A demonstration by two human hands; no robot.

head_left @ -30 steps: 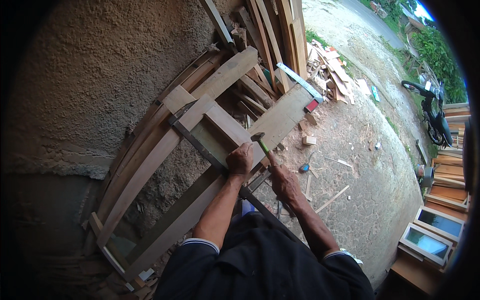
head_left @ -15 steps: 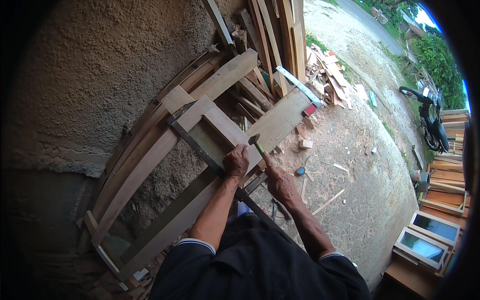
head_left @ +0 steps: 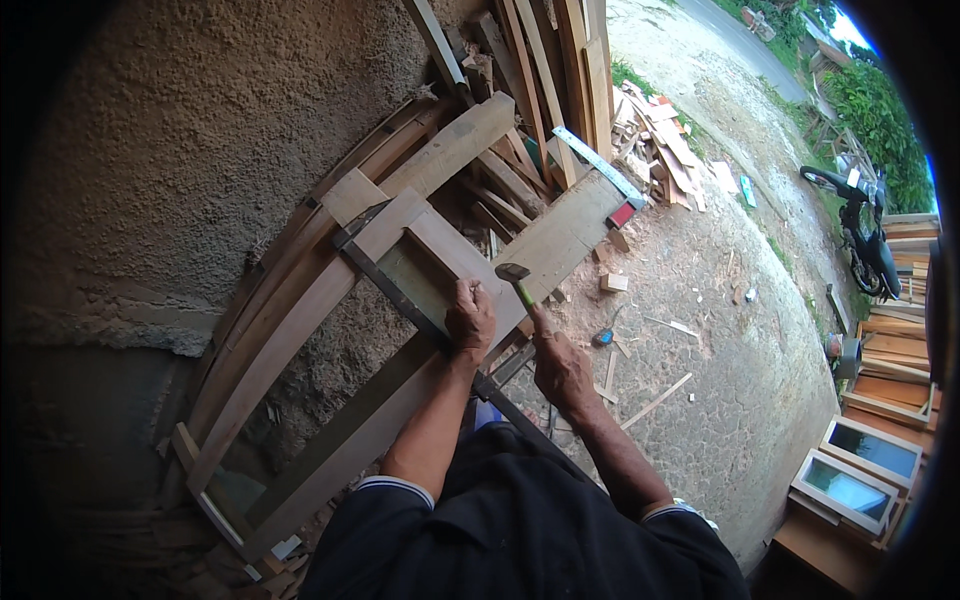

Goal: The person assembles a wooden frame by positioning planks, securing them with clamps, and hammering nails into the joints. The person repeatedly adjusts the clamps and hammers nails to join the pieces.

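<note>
My right hand (head_left: 565, 372) is wrapped round the green handle of a hammer (head_left: 514, 274), whose dark head hangs over the wooden frame (head_left: 345, 425). Close to its left, my left hand (head_left: 470, 318) is closed at the frame's end, thumb and fingertips pressed together. Whatever they pinch is too small to make out. A long dark metal bar clamp (head_left: 395, 290) lies across the frame and passes under my left wrist. Beyond the hammer, a wide board (head_left: 565, 235) carries a metal try square (head_left: 597, 166) with a red stock at its far end.
A rough wall (head_left: 180, 150) stands along the left, with upright planks (head_left: 575, 90) beyond the frame. Wood offcuts (head_left: 665, 150) are heaped at the far right of them. A blue tape measure (head_left: 603, 337) and scraps lie on the ground. Farther right are a motorcycle (head_left: 866, 235) and glazed panels (head_left: 848, 490).
The hammer head has turned slightly and shifted a little towards the right. My left fingers have moved from a tighter fist to a raised pinch. The frame stays in place.
</note>
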